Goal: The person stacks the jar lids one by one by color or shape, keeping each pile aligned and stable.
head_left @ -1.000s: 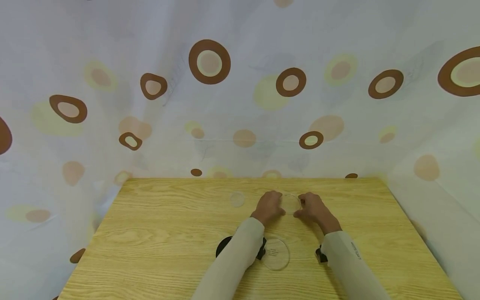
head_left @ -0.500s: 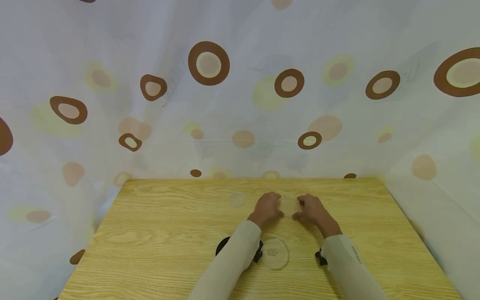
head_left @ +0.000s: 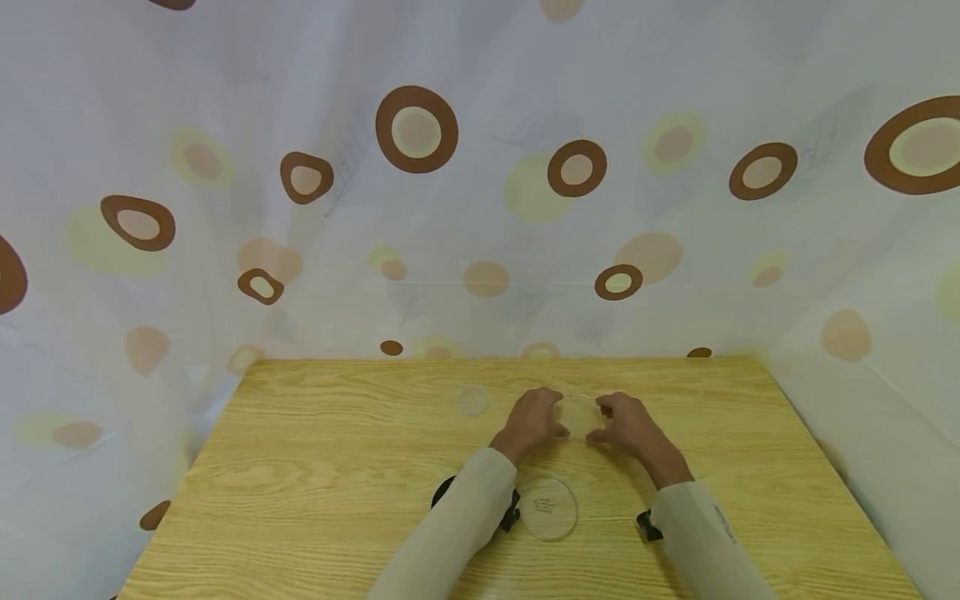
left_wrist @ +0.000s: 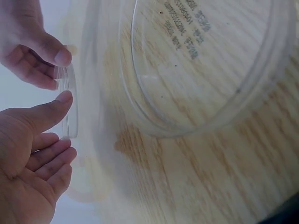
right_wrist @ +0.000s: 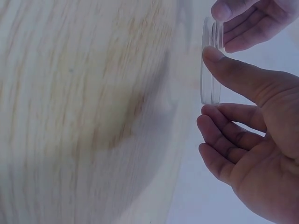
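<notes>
Both hands hold a clear petri dish (head_left: 579, 418) from opposite sides, toward the far edge of the table. My left hand (head_left: 529, 422) grips its left rim between thumb and fingers. On the right rim, the thumb and fingers of my right hand (head_left: 634, 428) do the same. Seen edge-on in the right wrist view, the held petri dish (right_wrist: 206, 84) looks shallow, one rim nested within another. A larger clear petri dish (head_left: 549, 510) with dark print on it lies nearer, between the forearms. In the left wrist view this larger petri dish (left_wrist: 210, 93) fills the upper right.
A small clear disc (head_left: 472, 400) lies on the wood-grain table (head_left: 337, 467), left of the hands. A black round thing (head_left: 442, 490) shows partly from under the left forearm. Spotted white sheeting (head_left: 480, 225) stands behind the table and at its sides.
Both hands have come slightly nearer with the petri dish between them, and its outline looks flatter than before. The left forearm has shifted a little left. The other dishes stay put.
</notes>
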`<state>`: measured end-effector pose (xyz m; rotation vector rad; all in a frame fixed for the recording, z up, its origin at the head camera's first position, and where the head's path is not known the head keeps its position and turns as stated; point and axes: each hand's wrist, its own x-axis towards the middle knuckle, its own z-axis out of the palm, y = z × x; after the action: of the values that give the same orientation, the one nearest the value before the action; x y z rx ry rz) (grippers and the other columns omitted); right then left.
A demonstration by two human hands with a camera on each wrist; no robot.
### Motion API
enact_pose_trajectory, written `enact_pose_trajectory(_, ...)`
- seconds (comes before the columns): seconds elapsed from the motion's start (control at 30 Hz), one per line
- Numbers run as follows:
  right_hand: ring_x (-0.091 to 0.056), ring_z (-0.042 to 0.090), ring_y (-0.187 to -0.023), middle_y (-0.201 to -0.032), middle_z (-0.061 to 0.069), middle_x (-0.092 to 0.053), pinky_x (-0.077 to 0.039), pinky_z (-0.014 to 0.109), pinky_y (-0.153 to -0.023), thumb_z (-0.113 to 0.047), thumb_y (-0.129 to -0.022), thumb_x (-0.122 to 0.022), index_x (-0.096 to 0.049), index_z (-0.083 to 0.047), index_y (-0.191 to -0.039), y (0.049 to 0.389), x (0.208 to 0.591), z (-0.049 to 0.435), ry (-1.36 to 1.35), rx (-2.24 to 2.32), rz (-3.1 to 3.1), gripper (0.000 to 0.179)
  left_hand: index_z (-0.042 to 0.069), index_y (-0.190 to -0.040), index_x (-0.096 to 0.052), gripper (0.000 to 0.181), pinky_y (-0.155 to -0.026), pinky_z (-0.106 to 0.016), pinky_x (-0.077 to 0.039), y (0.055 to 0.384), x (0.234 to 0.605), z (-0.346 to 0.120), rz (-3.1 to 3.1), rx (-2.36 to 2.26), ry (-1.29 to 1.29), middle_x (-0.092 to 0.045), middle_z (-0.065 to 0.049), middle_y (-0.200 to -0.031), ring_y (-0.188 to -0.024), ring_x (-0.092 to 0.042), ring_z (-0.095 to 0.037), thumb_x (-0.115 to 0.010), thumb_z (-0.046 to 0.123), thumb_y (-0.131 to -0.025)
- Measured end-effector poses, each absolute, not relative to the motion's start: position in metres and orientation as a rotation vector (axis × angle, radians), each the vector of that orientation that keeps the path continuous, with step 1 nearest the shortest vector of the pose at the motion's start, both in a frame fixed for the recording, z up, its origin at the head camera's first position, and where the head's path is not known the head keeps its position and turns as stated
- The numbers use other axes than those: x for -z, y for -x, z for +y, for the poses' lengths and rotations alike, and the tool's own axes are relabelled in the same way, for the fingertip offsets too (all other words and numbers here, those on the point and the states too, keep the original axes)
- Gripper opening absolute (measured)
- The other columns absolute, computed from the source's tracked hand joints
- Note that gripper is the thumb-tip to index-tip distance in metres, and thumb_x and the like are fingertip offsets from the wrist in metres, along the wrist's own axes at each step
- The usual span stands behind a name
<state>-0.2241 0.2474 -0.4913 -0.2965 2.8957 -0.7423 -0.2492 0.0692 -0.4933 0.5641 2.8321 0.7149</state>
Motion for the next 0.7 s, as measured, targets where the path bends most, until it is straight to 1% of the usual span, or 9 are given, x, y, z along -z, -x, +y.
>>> enact_pose_trajectory(0.1, -0.057, 0.035, -0.098, -0.11, 0.024, -0.059, -0.052, 0.047, -0.081, -0.021, -0.078, -0.078, -0.055, 0.011, -0.122, 0.221, 0.489, 0.247, 0.297, 0.752, 2.894, 0.06, 0.008, -0.128, -0.06, 0.061, -0.099, -0.029, -0.049, 0.247, 0.489, 0.068, 2.824, -0.738, -0.553, -0.061, -0.003, -0.129, -0.119, -0.057, -0.02, -0.082, 0.025, -0.073)
enact_pose_trajectory(0.23, -0.057, 0.035, -0.099, -0.111, 0.024, -0.058, -0.051, 0.047, -0.082, -0.021, -0.079, -0.077, -0.052, 0.012, -0.126, 0.217, 0.488, 0.247, 0.298, 0.77, 2.895, 0.062, 0.009, -0.128, -0.06, 0.06, -0.097, -0.03, -0.049, 0.244, 0.485, 0.066, 2.821, -0.757, -0.553, -0.061, -0.003, -0.129, -0.119, -0.057, -0.019, -0.082, 0.024, -0.074)
enact_pose_trajectory(0.33, -0.057, 0.035, -0.1, -0.112, 0.023, -0.058, -0.052, 0.047, -0.082, -0.02, -0.08, -0.077, -0.051, 0.012, -0.127, 0.214, 0.487, 0.246, 0.294, 0.774, 2.896, 0.062, 0.01, -0.129, -0.059, 0.061, -0.097, -0.03, -0.05, 0.241, 0.484, 0.064, 2.814, -0.746, -0.558, -0.06, -0.003, -0.13, -0.119, -0.057, -0.02, -0.081, 0.025, -0.075)
enact_pose_trajectory(0.53, -0.057, 0.035, -0.1, -0.111, 0.022, -0.058, -0.052, 0.047, -0.082, -0.021, -0.08, -0.076, -0.051, 0.012, -0.127, 0.208, 0.486, 0.243, 0.304, 0.768, 2.901, 0.062, 0.01, -0.131, -0.057, 0.061, -0.1, -0.03, -0.048, 0.237, 0.483, 0.059, 2.794, -0.722, -0.578, -0.058, -0.003, -0.134, -0.123, -0.054, -0.02, -0.08, 0.027, -0.076)
enact_pose_trajectory(0.7, -0.057, 0.035, -0.102, -0.114, 0.022, -0.057, -0.052, 0.047, -0.084, -0.02, -0.08, -0.076, -0.051, 0.011, -0.128, 0.202, 0.483, 0.243, 0.306, 0.799, 2.887, 0.063, 0.008, -0.129, -0.059, 0.059, -0.1, -0.031, -0.048, 0.23, 0.482, 0.054, 2.795, -0.751, -0.613, -0.059, -0.005, -0.132, -0.122, -0.055, -0.021, -0.08, 0.025, -0.077)
